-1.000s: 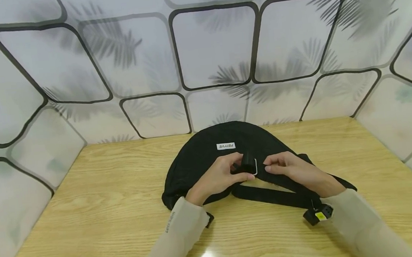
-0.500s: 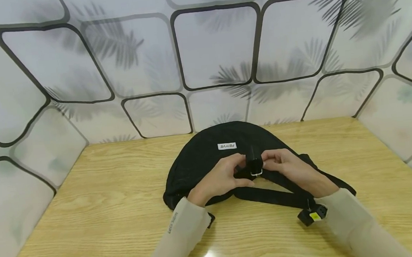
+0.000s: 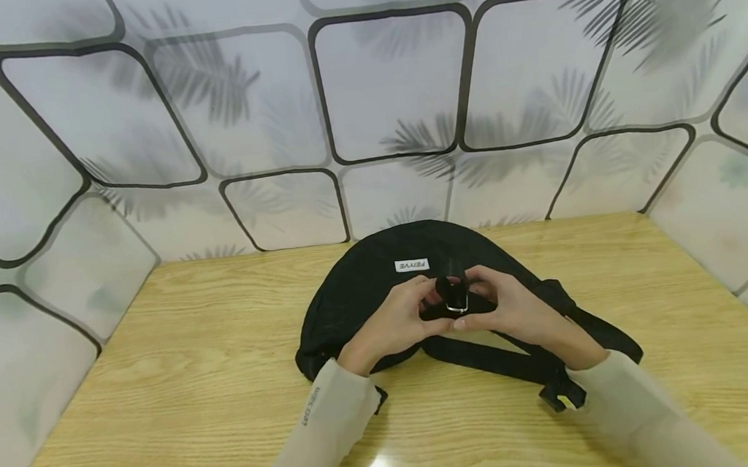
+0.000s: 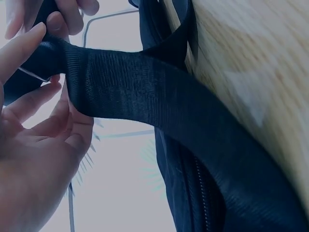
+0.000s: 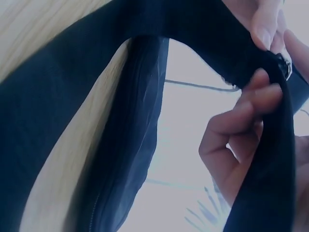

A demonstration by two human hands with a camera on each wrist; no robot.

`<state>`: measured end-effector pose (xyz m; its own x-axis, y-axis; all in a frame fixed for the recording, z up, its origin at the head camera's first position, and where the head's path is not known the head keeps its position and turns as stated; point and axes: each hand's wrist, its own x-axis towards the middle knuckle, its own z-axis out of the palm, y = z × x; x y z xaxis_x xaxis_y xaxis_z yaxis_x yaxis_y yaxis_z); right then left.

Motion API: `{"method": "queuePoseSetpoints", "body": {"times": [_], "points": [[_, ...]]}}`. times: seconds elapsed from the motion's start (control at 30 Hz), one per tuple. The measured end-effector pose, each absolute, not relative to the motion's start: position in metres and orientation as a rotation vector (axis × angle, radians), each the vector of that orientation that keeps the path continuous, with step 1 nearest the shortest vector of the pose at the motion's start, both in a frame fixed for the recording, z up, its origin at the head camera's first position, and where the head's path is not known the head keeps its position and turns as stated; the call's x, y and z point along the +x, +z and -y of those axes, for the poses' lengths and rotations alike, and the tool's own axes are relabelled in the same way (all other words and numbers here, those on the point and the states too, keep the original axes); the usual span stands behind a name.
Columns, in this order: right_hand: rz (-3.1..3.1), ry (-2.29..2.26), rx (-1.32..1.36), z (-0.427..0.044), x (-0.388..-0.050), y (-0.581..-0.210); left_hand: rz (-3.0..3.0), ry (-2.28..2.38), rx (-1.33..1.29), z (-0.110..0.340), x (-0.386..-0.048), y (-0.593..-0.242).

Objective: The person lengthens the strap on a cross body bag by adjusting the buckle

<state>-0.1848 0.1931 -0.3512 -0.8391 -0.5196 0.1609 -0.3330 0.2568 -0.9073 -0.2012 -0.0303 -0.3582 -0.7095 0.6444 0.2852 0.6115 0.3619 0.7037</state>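
Note:
A black crescent-shaped bag with a white label lies on the table, label upside down from here. Just above its near side, a black webbing strap carries a silver-coloured metal buckle. My left hand pinches the strap beside the buckle, thumb on the near side. From the other side my right hand holds the strap too, its thumb tip close to the left thumb. In the right wrist view, a strap length runs down past the right fingers. Fingers partly hide the buckle.
The bag's zipper shows in the left wrist view. More strap loops across the wooden table near the right wrist. A patterned cloth rises behind the table and along its sides.
My right hand has moved left and closed in on the strap, now meeting the left hand. The buckle has turned from facing right to facing toward me. The bag has stayed put.

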Motion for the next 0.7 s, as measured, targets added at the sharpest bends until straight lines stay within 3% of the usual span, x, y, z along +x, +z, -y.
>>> {"method": "queuePoseSetpoints", "body": {"times": [0.3, 0.7], "points": [[-2.669, -1.517, -0.672, -0.18, -0.179, -0.349, -2.586, 1.312, 1.175, 0.029, -0.202, -0.359], [-2.717, -1.461, -0.794, -0.186, -0.18, -0.348, -2.401, 1.381, 1.091, 0.032, -0.199, -0.358]]}}
